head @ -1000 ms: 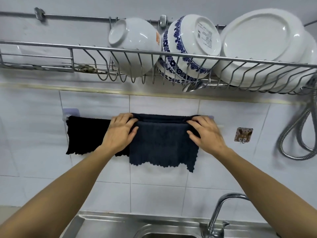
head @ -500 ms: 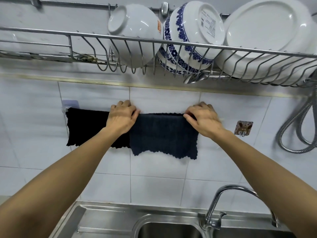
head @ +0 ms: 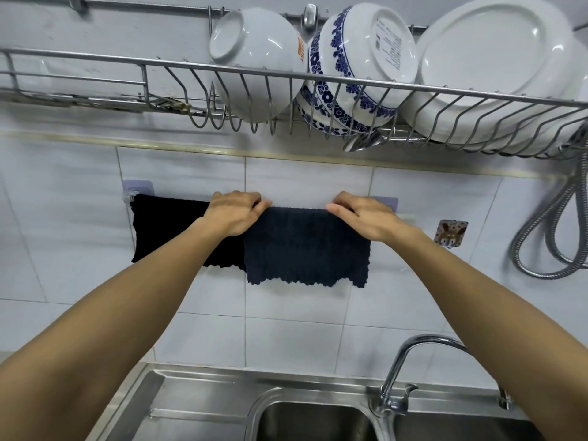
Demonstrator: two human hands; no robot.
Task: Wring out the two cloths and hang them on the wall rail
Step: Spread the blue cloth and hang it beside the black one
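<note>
Two dark cloths hang side by side over the wall rail (head: 405, 216) on the tiled wall. The black cloth (head: 165, 230) is on the left; the navy cloth (head: 305, 249) hangs on the right and overlaps its edge. My left hand (head: 234, 213) grips the navy cloth's top left corner at the rail, fingers curled over the fold. My right hand (head: 362, 218) grips the top right corner the same way. Most of the rail is hidden by the cloths; only its clear end brackets show.
A wire dish rack (head: 318, 78) with bowls and plates hangs just above my hands. A wall hook (head: 450, 233) and a coiled metal hose (head: 553, 237) are to the right. The steel sink (head: 203, 399) and tap (head: 401, 374) lie below.
The navy cloth has been drawn down over the rail and its top edge straightened. Both hands rose slightly to the rail line and moved apart to the corners.
</note>
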